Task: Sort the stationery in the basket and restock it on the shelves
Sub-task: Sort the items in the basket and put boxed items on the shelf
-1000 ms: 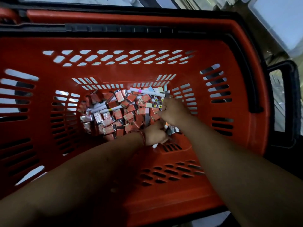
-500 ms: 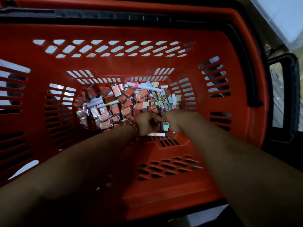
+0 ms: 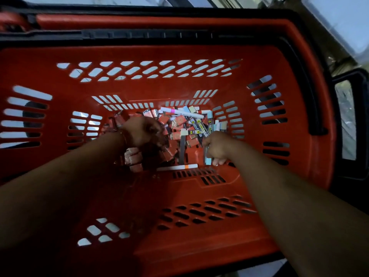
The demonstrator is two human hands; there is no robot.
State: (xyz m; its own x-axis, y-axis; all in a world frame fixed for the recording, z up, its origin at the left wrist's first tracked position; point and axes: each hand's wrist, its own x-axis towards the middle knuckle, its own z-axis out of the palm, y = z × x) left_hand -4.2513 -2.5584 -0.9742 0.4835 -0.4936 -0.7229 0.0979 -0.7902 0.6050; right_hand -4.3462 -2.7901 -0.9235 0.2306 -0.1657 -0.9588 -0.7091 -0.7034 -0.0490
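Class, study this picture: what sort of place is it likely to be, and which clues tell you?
Probably a shop, perhaps a stationer's: a red shopping basket with a black handle holds many small orange packets and marker pens, like stock.

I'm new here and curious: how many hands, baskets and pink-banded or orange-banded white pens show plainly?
Hands: 2, the left hand and the right hand gripping a blue pack
Red basket: 1
Pink-banded pen: 1
Orange-banded pen: 1
Total: 5
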